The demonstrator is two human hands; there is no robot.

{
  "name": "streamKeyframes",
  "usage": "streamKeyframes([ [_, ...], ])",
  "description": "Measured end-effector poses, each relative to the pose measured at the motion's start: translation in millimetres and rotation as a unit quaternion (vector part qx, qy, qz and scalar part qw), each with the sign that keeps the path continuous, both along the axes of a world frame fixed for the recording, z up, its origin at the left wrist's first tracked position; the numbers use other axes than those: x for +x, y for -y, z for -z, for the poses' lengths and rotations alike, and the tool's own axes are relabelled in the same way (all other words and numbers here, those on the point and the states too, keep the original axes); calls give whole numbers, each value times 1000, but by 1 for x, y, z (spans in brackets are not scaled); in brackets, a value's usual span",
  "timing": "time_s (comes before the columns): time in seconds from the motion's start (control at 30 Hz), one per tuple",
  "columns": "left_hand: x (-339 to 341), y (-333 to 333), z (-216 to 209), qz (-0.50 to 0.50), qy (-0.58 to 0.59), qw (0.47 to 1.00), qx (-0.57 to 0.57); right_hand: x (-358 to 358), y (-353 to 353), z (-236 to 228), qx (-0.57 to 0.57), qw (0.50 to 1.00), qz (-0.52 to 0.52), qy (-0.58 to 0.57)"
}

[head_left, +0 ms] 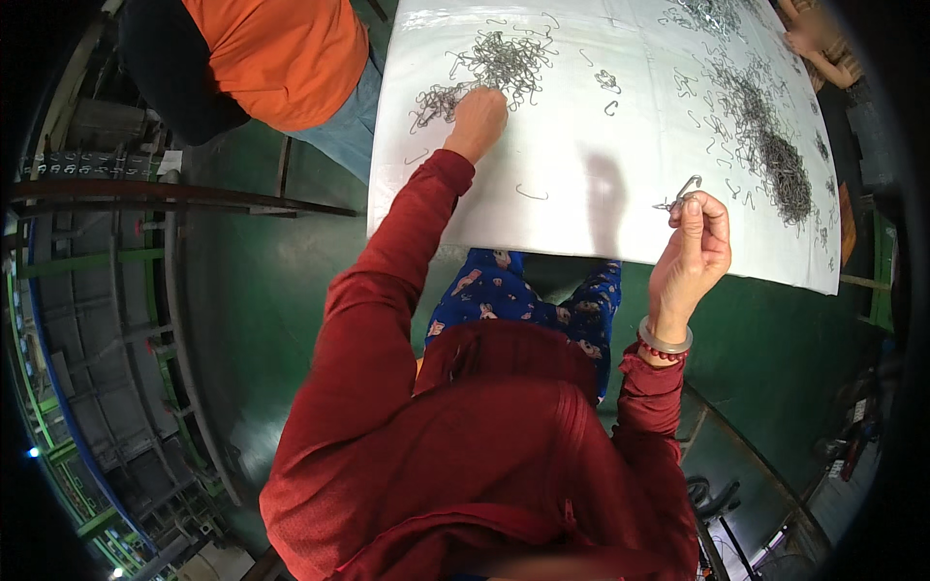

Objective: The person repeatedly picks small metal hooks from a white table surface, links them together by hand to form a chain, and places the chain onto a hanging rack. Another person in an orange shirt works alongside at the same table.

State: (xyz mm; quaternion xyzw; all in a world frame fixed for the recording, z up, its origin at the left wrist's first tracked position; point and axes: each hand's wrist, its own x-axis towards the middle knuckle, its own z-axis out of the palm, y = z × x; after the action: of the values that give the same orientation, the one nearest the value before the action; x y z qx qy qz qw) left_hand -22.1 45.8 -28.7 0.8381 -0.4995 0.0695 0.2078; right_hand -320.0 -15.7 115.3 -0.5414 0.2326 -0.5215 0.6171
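Note:
Small dark wire hooks, many bent like an S, lie in a loose heap (pixel 502 60) on the white-covered table (pixel 552 184). My left hand (pixel 479 118) reaches down to the near edge of that heap with its fingers curled together; their tips are hidden, so what they grip cannot be made out. Raised over the table's near right part, my right hand (pixel 694 247) pinches a few metal hooks (pixel 690 186) between thumb and fingers. A single hook (pixel 531 194) lies apart on the cover, below my left hand.
A larger heap of hooks (pixel 775 160) spreads along the table's right side, with another pile (pixel 712 15) at the far edge. On the left sits a person in an orange top (pixel 281 63); another person's arm (pixel 823 60) shows at the far right. A metal rail (pixel 184 192) runs at left.

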Motion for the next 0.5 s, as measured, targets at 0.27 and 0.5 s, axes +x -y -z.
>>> streamKeyframes([
  [0.27,14,-66,-60,68,38,994,-76,-28,-12,-9,-37,999,30,16],
  [0.5,20,-154,-53,-38,-138,981,128,-34,-16,-12,-18,999,8,31],
])
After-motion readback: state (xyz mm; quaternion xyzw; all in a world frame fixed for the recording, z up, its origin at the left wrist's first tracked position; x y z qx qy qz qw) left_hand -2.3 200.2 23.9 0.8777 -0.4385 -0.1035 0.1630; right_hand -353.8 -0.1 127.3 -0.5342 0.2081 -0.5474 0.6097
